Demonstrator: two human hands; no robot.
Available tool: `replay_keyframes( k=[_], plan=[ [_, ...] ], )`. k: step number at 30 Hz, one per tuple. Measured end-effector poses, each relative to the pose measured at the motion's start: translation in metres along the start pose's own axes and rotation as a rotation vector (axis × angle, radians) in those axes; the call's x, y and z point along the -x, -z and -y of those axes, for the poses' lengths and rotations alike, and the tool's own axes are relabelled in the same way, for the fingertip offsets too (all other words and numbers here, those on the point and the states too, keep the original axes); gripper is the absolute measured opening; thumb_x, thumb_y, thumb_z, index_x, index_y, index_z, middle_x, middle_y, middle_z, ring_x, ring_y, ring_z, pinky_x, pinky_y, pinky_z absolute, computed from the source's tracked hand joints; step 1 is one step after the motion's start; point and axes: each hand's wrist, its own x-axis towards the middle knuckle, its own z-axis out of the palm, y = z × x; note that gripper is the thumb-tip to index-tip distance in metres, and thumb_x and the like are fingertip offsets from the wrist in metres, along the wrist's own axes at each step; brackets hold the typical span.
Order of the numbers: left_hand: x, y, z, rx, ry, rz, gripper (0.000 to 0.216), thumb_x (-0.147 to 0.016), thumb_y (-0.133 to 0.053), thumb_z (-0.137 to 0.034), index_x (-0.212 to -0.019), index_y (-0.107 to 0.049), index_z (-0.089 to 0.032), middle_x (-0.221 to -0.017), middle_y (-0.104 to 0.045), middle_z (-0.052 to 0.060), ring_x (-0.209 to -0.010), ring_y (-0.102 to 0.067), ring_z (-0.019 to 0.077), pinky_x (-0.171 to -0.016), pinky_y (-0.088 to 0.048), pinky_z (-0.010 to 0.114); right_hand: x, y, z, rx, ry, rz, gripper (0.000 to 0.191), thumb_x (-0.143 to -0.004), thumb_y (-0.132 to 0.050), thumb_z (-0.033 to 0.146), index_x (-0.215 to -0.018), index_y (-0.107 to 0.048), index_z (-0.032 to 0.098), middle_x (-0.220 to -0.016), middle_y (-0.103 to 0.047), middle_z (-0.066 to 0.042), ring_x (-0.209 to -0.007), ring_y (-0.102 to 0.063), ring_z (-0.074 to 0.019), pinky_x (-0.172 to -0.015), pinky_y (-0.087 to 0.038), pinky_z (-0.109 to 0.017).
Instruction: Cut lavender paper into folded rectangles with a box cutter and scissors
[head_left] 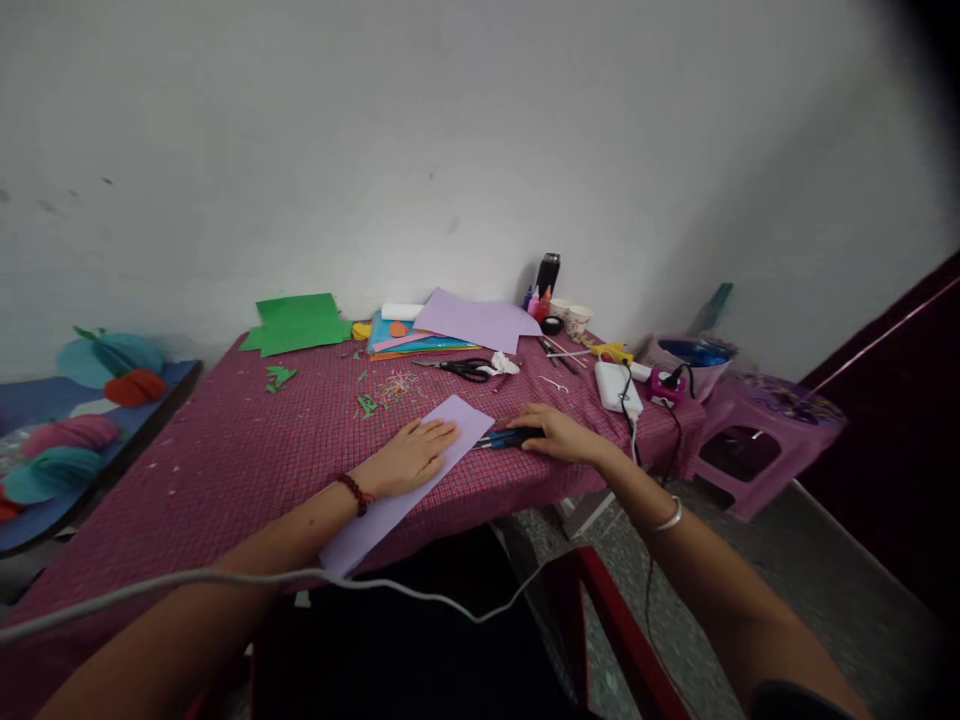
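Observation:
My left hand lies flat with its fingers stretched out on a lilac paper sheet that reaches from the table's middle to its near edge. My right hand rests just right of the sheet, its fingers curled over blue-handled scissors lying on the cloth. A red bead bracelet is on my left wrist and a silver bangle on my right.
The table has a pink checked cloth. At the back lie green paper, a stack of coloured sheets, black scissors, a glue gun, a white adapter, cups and bottles. A purple stool stands right, paper decorations left.

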Motion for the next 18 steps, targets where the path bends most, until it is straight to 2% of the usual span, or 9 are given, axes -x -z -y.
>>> replay_keyframes(
  k=[7, 14, 18],
  plan=[
    [-0.001, 0.000, 0.000, 0.001, -0.003, -0.009, 0.052, -0.098, -0.022, -0.040, -0.147, -0.029, -0.028, -0.154, -0.032, 0.002, -0.141, -0.028, 0.0187, -0.115, -0.014, 0.040, -0.013, -0.008, 0.008, 0.058, 0.023, 0.012, 0.035, -0.085, -0.060, 0.022, -0.119, -0.063, 0.020, -0.103, -0.063, -0.009, -0.097, -0.055, -0.0227, -0.090, -0.041, -0.037],
    [0.000, -0.002, 0.002, 0.015, -0.009, -0.009, 0.051, -0.098, -0.021, -0.040, -0.148, -0.027, -0.028, -0.155, -0.031, 0.002, -0.142, -0.026, 0.0184, -0.116, -0.012, 0.040, -0.003, -0.007, 0.010, 0.027, 0.055, 0.007, 0.031, -0.086, -0.060, 0.023, -0.116, -0.064, 0.018, -0.102, -0.063, -0.010, -0.096, -0.054, -0.0224, -0.088, -0.041, -0.037],
    [0.001, 0.000, -0.001, 0.027, 0.007, -0.017, 0.052, -0.099, -0.018, -0.045, -0.146, -0.031, -0.030, -0.153, -0.034, 0.001, -0.141, -0.028, 0.0182, -0.115, -0.014, 0.040, -0.008, -0.007, 0.018, 0.035, 0.031, 0.015, 0.034, -0.085, -0.060, 0.021, -0.119, -0.063, 0.020, -0.104, -0.063, -0.009, -0.097, -0.055, -0.0223, -0.089, -0.041, -0.037]
  ],
)
